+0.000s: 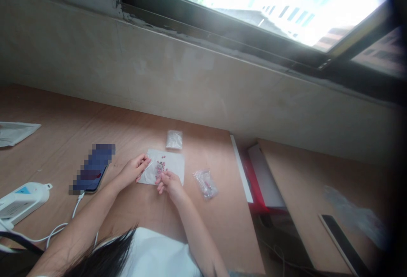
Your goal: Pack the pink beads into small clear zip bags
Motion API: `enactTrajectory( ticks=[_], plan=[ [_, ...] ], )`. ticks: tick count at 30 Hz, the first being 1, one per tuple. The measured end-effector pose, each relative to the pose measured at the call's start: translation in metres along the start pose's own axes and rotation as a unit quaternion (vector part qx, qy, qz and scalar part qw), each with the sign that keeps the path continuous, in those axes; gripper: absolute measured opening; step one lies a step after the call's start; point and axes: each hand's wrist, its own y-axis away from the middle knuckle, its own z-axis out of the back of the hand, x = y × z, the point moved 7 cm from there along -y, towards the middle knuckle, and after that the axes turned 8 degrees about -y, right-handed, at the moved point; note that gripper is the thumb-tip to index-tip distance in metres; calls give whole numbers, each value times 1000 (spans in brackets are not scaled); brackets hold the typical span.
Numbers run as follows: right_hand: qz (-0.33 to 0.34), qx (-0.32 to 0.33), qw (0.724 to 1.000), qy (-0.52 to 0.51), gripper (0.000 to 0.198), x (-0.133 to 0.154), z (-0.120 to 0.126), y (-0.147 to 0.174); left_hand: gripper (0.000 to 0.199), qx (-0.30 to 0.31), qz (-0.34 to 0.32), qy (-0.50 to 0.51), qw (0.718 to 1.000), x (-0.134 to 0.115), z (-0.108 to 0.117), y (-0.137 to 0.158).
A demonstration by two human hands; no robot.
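Note:
A white sheet point(176, 164) lies on the wooden table, with a small cluster of pink-red beads point(160, 165) near its middle. My left hand point(135, 169) rests at the sheet's left edge, its fingers bent and closed together; whatever they may hold is too small to make out. At the lower right of the beads, my right hand point(170, 184) has thumb and forefinger pinched together, the other fingers curled. Anything between those fingertips is also too small to name. A clear packet point(174, 140) lies just behind the sheet, and a clear plastic bag point(206, 184) with small contents sits to its right.
On the left lie a phone point(93, 169) on a white charging cable point(75, 207), and a white power strip point(27, 200). A pale pouch point(17, 133) is at the far left. Past a gap on the right, a second table point(305, 175) holds a dark flat object point(343, 243) and crumpled plastic point(356, 215).

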Motion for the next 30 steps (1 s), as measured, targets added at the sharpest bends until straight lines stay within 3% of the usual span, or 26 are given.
enactTrajectory(
  ticks=[6,13,17,20,22,25,27,30],
  plan=[
    [-5,1,1000,-3,27,3,-3,3,36,48,56,-19,997,11,3,1],
    [-6,-28,1000,-9,27,17,-6,13,26,50,0,-19,999,-5,14,17],
    [58,-97,992,48,23,48,-1,26,28,155,7,-100,983,-3,13,34],
    [133,-166,966,146,17,77,2,38,30,213,2,-137,967,-8,10,43],
    [166,-187,944,213,14,92,-1,45,32,167,-4,-121,978,-17,13,39],
    [186,-154,928,285,13,105,-17,52,37,87,-20,-77,993,-33,9,29],
    [191,-125,927,299,15,108,-27,55,35,97,-43,-80,991,-42,-3,24],
    [177,-132,936,276,18,105,-28,58,32,96,-68,-94,989,-49,-14,19]
  ],
)
